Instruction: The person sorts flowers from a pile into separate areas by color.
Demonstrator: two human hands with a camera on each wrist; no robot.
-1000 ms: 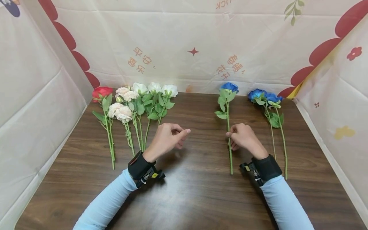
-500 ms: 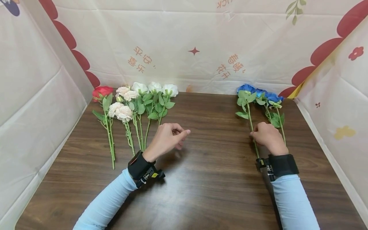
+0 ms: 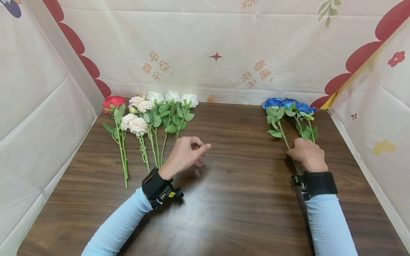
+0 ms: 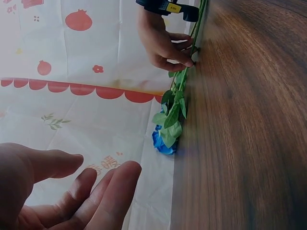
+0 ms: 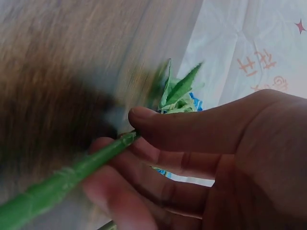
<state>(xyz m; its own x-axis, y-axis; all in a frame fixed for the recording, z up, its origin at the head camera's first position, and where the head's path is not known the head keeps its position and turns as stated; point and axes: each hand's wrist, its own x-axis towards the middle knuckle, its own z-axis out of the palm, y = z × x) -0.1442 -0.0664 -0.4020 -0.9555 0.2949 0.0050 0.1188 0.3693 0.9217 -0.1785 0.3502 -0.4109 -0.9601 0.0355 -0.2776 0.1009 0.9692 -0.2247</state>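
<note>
In the head view my right hand (image 3: pixel 307 153) is at the right side of the table, holding a blue artificial rose (image 3: pixel 273 103) by its green stem. The right wrist view shows the thumb and fingers pinching that stem (image 5: pixel 64 178). Two more blue roses (image 3: pixel 302 107) lie close beside it, their lower stems hidden behind the hand. Left of the table's middle my left hand (image 3: pixel 185 153) hovers or rests with fingers loosely bent and nothing between them. The left wrist view shows its fingers (image 4: pixel 115 191) apart from the thumb. Nearest to it are white roses (image 3: pixel 173 97).
Pale pink flowers (image 3: pixel 137 125) and a red rose (image 3: pixel 114 102) lie in rows at the left of the brown wooden table (image 3: pixel 217 213). Printed pale cloth (image 3: pixel 192 39) stands along the back and both sides.
My right hand has carried the blue rose rightward to beside the two other blue roses, and its bloom now sits slightly lower. My left hand has stayed in place.
</note>
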